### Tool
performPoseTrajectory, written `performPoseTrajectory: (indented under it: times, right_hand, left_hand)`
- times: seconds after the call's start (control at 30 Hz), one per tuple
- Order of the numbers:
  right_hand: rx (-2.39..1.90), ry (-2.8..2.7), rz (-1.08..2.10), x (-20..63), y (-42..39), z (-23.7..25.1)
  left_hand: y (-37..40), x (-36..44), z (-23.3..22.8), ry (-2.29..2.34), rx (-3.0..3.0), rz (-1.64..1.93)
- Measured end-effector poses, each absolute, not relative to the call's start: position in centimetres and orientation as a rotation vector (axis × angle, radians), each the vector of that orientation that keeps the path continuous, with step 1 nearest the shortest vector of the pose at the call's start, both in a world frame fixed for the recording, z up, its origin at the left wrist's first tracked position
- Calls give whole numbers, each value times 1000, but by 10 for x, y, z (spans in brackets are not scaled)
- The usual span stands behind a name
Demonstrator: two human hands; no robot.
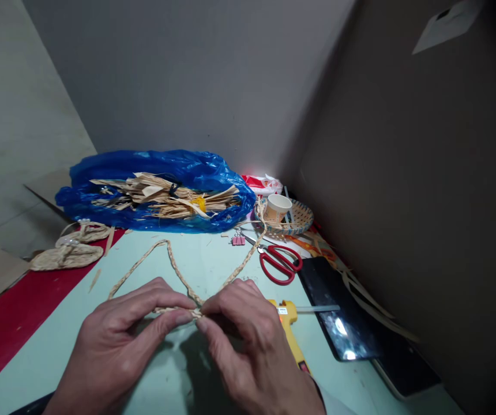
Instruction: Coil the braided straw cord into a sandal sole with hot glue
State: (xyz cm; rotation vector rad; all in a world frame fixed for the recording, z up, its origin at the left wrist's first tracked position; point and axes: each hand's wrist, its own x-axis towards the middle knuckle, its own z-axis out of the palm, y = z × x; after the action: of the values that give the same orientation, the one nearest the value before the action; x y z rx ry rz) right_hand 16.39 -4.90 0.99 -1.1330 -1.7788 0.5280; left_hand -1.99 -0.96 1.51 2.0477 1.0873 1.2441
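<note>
A braided straw cord (179,271) passes between my two hands, low over the pale green table. My left hand (131,334) pinches it between thumb and forefinger. Close against it, my right hand (243,334) grips the same cord, fingertips nearly touching the left ones. One stretch of the cord loops up and down to the left behind my left hand. Another stretch runs up and right toward the wicker basket (302,216). My fingers hide part of the pinched section. A yellow glue gun (291,323) lies partly behind my right hand.
A blue plastic bag (157,158) with bundles of dried straw (161,196) lies at the back. Red-handled scissors (280,265), a pink binder clip (238,239) and a dark tablet (334,311) are to the right. A paper cup (278,207) stands in the basket. Woven straw slippers (66,256) sit at left.
</note>
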Motion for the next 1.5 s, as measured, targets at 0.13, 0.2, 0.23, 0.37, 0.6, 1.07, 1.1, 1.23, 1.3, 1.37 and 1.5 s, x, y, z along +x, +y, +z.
performPoseTrajectory:
  times: [0.13,0.2,0.23,0.37,0.6,1.07,1.1,1.23,1.3,1.37,1.5]
  right_hand:
    - [-1106,-1803,442,164,-49,8]
    - [-1087,-1810,400,164,-48,8]
    - [-1075,-1817,378,165,-47,8]
    - [-1074,-1878,276,167,-42,7]
    - [-1011,-1981,72,171,-35,0]
    - [-824,-1940,5,184,-26,14]
    - [-808,-1940,-19,184,-26,13]
    - [-765,-1949,-100,182,-24,9]
    - [-759,-1964,-119,180,-25,7]
    - [-760,-1979,-124,179,-26,6]
    - [-780,-1986,-102,177,-29,7]
  left_hand:
    - [-10,-16,18,1071,2032,1260]
    - [-8,-18,18,1062,2028,1253]
    - [-6,-21,18,1043,2041,1222]
    - [6,-38,14,1005,2085,1052]
    - [7,-32,23,914,2422,1167]
    - [-11,-43,10,859,2513,1645]
    - [-10,-42,11,837,2559,1613]
    - [-8,-35,11,910,2613,1535]
    - [-8,-32,11,921,2607,1518]
    - [-9,-30,10,842,2640,1483]
    - [-13,-31,11,792,2674,1505]
